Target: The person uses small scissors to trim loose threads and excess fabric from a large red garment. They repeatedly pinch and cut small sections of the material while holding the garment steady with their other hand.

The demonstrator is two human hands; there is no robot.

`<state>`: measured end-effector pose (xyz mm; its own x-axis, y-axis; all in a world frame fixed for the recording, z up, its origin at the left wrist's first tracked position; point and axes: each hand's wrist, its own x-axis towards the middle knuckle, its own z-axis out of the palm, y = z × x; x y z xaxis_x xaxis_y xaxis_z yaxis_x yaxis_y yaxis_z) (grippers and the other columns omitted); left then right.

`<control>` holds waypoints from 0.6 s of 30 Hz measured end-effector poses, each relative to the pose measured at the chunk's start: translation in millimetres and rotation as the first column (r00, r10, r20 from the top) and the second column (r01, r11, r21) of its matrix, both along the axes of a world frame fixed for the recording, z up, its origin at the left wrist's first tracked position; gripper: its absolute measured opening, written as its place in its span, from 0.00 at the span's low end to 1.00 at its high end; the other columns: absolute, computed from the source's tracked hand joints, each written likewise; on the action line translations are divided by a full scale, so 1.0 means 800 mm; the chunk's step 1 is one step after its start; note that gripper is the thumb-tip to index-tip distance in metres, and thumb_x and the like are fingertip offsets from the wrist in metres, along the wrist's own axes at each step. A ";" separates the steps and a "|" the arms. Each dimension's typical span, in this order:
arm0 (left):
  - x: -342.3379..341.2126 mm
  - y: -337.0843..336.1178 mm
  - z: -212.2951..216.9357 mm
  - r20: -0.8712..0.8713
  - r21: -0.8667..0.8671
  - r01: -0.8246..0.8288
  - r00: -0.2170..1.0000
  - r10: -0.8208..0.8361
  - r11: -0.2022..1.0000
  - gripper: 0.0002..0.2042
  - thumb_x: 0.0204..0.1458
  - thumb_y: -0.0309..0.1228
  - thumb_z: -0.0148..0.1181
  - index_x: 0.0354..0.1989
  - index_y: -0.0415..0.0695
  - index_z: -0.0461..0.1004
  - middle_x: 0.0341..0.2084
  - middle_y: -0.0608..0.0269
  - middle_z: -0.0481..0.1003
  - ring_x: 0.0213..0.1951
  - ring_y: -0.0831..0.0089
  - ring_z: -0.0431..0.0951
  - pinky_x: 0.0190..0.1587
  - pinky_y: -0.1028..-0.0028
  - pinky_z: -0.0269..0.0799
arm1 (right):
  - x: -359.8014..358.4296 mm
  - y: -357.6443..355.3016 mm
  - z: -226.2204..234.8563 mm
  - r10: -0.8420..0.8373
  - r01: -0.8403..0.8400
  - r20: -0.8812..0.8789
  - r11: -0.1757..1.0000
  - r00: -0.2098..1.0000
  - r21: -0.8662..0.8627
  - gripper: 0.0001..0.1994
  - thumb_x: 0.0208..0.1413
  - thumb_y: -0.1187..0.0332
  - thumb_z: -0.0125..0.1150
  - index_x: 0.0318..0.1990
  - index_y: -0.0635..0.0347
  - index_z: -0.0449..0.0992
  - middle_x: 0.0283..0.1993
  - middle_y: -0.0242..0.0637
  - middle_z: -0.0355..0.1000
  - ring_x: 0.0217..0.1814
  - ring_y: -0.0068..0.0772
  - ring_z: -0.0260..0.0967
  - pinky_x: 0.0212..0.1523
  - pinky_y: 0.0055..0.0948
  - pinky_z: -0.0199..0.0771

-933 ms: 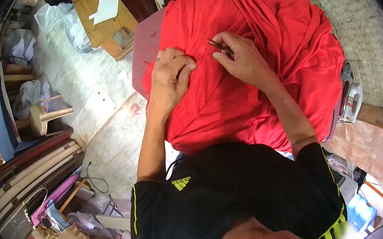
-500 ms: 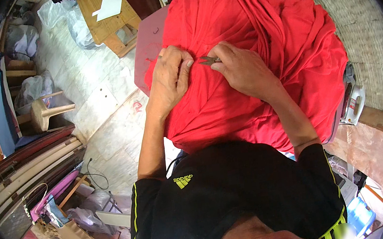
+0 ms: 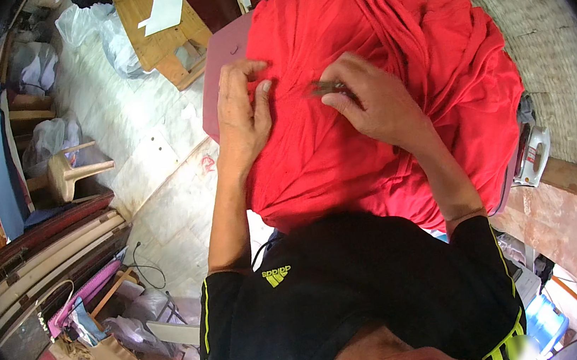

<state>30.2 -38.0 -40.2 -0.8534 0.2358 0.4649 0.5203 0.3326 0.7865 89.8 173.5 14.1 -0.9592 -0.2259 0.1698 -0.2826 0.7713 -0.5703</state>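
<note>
A large heap of red cloth lies in folds over the pink-mauve tabletop in front of me. At the cloth's left edge is my left hand, its thumb and forefinger apart with nothing visible between them. My right hand is closed round a small pair of metal thread snips. The blades point left over the cloth and are smeared by motion. Whether they touch the fabric I cannot tell.
A white iron stands right of the cloth. A wooden stool with white paper pieces on it is at the far left. Plastic bags and stacked boards line the left side. Woven matting covers the far right.
My left hand has shifted left, and its pinched fingers have come apart from the cloth. My right hand has moved slightly to the right with the snips.
</note>
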 end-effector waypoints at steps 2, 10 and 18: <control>-0.012 0.000 0.010 -0.108 -0.092 0.140 0.983 -0.150 0.986 0.13 0.54 0.21 0.60 0.48 0.39 0.75 0.47 0.51 0.75 0.47 0.54 0.76 0.51 0.63 0.70 | -0.003 0.011 -0.002 -0.070 0.070 -0.043 0.998 0.997 -0.006 0.14 0.57 0.64 0.64 0.48 0.58 0.71 0.42 0.42 0.69 0.44 0.49 0.74 0.40 0.45 0.76; -0.059 0.025 0.006 -0.155 -0.184 0.408 0.887 -0.436 0.894 0.07 0.48 0.19 0.64 0.37 0.38 0.80 0.32 0.54 0.80 0.38 0.55 0.78 0.45 0.63 0.73 | -0.019 0.024 -0.027 -0.115 0.113 -0.096 0.993 0.989 -0.022 0.16 0.55 0.64 0.66 0.48 0.59 0.72 0.44 0.41 0.71 0.44 0.50 0.74 0.43 0.45 0.75; -0.051 0.019 0.023 -0.162 -0.166 0.336 0.918 -0.362 0.927 0.06 0.46 0.17 0.65 0.32 0.37 0.81 0.29 0.52 0.80 0.33 0.55 0.79 0.38 0.64 0.74 | -0.018 0.022 -0.024 -0.060 0.065 0.093 0.997 0.994 -0.050 0.11 0.63 0.67 0.56 0.49 0.60 0.70 0.45 0.46 0.76 0.49 0.50 0.75 0.48 0.44 0.73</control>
<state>-10.8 -22.6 -21.8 -0.6063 0.5727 0.5517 0.7550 0.1968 0.6255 75.1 191.3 -4.9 -0.9831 -0.1584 0.0913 -0.1801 0.7540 -0.6317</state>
